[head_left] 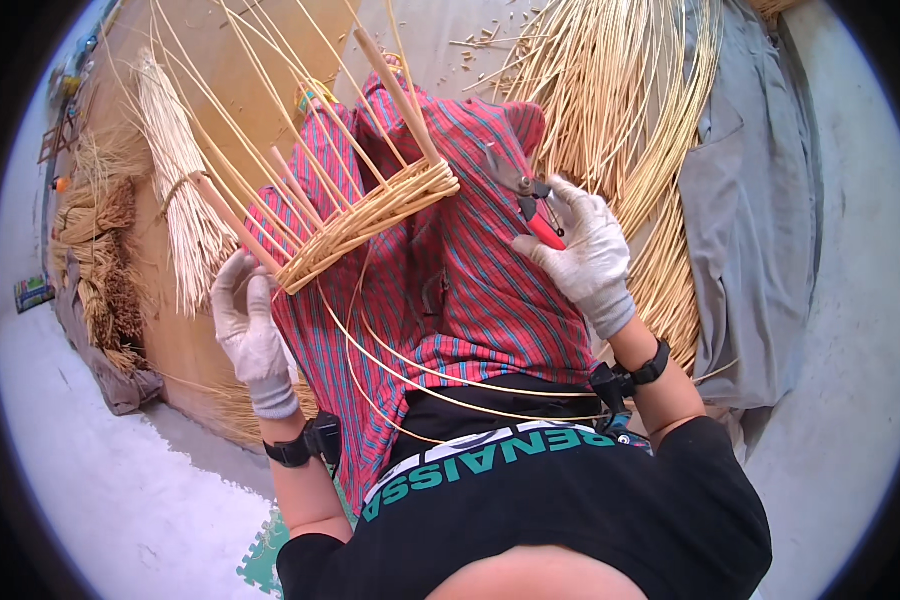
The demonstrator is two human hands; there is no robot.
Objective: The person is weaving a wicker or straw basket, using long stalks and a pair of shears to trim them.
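Observation:
A small woven wicker panel (370, 222) lies tilted across my lap, with thick stakes at its ends and thin upright rods fanning away from me. My left hand (248, 325), in a white glove, is beside the panel's near left corner. Its fingers are loosely curved and apart, with the fingertips close to the end stake (232, 222); whether they touch it is unclear. In my gloved right hand (590, 255) is a pair of pruning shears (538, 212) with red handles, blades pointing up and left. Loose weaver ends (390, 350) trail from the panel toward my waist.
A red striped cloth (490, 300) covers my legs. Long pale rods (610, 90) are spread at the far right, over grey cloth (750, 220). A tied bundle of peeled rods (180, 180) and brown bundles (100, 250) lie left. Short cut pieces (480, 40) litter the board ahead.

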